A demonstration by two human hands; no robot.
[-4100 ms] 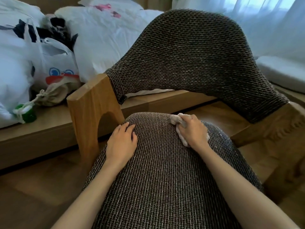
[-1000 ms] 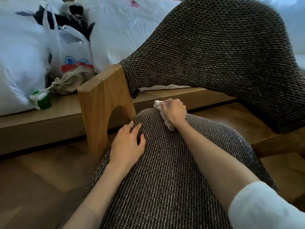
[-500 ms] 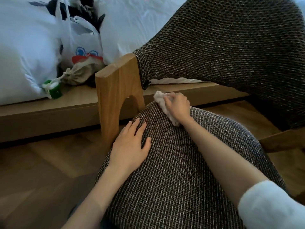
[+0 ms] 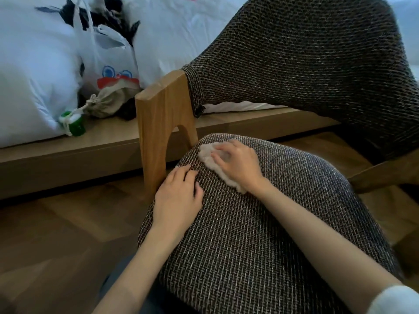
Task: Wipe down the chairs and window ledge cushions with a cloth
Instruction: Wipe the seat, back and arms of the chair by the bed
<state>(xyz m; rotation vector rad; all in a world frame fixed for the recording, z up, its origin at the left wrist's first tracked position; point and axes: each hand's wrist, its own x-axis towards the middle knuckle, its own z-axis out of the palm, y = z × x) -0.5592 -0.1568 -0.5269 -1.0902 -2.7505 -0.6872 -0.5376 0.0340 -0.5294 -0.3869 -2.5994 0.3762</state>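
Note:
A chair with a dark woven seat cushion (image 4: 260, 234) and a curved woven backrest (image 4: 306, 64) fills the view. My right hand (image 4: 238, 164) presses a small white cloth (image 4: 207, 152) onto the seat's far left corner, beside the wooden armrest post (image 4: 162, 123). The hand is blurred. My left hand (image 4: 179, 198) lies flat on the seat's left edge, fingers spread, holding nothing. The cloth shows at the fingertips and under the wrist; the palm covers the rest.
A low wooden platform (image 4: 90, 150) runs behind the chair. On it lie white bedding (image 4: 29, 75), a white plastic bag (image 4: 106, 57), a beige drawstring pouch (image 4: 108, 102) and a small green bottle (image 4: 76, 124). Wood floor (image 4: 56, 234) lies to the left.
My right hand has slid the cloth left along the seat's far edge toward the armrest post. My left hand stays flat on the seat's left edge.

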